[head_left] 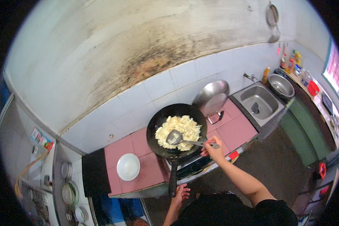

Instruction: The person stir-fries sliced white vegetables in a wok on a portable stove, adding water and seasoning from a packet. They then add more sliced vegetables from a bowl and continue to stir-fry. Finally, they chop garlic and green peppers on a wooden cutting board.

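Note:
A black wok (155, 127) sits on the stove, its dark handle pointing towards me. Pale, thinly cut pieces of food (189, 127) fill its middle. My right hand (213, 149) grips the grey handle of a metal cooking spatula (175, 137), whose rounded head rests over the food with a few pieces in it. Just right of the wok handle's end, my left hand (182, 192) is held with its fingers apart and nothing in it. To the left of the wok, a white bowl (128, 167) stands on the pink tiled counter (147, 142).
A metal wok lid (214, 94) leans against the wall tiles behind the wok. Right of it are a steel sink (260, 104) and a metal basin (281, 85). Bottles and a red container (313, 88) line the far-right ledge. Stacked dishes (70, 193) stand at left.

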Motion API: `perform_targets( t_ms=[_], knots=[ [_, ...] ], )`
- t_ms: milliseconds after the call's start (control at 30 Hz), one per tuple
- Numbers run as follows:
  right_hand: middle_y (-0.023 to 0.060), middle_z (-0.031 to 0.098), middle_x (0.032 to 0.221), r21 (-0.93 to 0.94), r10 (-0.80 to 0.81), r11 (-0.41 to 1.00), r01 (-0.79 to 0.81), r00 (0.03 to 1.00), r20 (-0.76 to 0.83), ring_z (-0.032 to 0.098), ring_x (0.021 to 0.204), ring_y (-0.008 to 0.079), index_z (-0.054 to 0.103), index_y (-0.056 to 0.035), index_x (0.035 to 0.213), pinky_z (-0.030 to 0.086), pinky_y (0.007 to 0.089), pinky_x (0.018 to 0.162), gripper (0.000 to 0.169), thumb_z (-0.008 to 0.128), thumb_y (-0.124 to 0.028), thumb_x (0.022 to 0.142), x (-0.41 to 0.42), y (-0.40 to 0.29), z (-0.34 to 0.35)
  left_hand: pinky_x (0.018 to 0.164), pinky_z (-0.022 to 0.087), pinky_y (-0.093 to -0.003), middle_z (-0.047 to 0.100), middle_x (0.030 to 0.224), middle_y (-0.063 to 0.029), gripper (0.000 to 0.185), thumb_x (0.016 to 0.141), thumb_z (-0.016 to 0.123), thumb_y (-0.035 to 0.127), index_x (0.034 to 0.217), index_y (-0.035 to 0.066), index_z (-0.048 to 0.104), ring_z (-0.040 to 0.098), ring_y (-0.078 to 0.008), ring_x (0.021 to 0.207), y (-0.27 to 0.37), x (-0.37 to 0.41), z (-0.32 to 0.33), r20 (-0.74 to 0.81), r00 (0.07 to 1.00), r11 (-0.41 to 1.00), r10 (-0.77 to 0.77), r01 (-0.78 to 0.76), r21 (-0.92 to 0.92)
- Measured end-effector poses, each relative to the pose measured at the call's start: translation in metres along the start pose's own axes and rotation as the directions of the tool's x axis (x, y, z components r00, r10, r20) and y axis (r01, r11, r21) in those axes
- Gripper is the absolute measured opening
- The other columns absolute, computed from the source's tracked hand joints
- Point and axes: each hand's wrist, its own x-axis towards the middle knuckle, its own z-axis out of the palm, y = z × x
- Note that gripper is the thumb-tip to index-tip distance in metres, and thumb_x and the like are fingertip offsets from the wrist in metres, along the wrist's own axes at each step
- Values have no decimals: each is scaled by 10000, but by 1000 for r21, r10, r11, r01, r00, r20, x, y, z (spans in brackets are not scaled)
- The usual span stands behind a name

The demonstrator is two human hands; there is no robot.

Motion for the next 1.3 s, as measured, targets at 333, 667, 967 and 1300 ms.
perform_targets(
  t_ms=[333, 667, 967, 1300],
  knots=[
    [94, 647, 686, -337, 140, 936, -103, 987, 85, 616, 538, 122, 492, -13, 1079, 476, 259, 467, 333, 677, -76, 809, -96, 51, -140, 692, 511, -318, 639, 980, -56, 452, 902, 549, 359, 1229, 48, 516, 607, -147, 810, -27, 19, 75, 167, 979, 923, -119, 47, 382],
    [128, 675, 715, 2, 354, 268, -963, 97, -930, 678, 665, 249, 682, -24, 775, 550, 374, 589, 132, 580, -106, 796, -445, 151, -507, 526, 449, -240, 604, 791, -17, 305, 905, 560, 275, 1166, 115, 555, 543, -100, 606, -65, 1, 275, 568, 815, 781, -119, -276, 560],
    [212, 625, 622, 524, 422, 730, -439, -313, -851, 651, 505, 316, 558, 58, 740, 533, 422, 417, 246, 450, -85, 909, -636, 119, -546, 710, 510, -316, 641, 893, -89, 355, 895, 600, 257, 1203, 90, 540, 617, -172, 793, -165, -41, 440, 852, 412, 473, -323, -710, 522],
    [151, 630, 631, 616, 663, 662, -428, -51, -747, 649, 493, 246, 552, -21, 872, 531, 376, 392, 58, 555, 6, 821, -619, 124, -540, 742, 493, -365, 658, 971, -110, 414, 894, 582, 292, 1227, 60, 503, 639, -250, 861, -189, -90, 613, 730, 103, 292, -676, -872, 394]
  ],
)
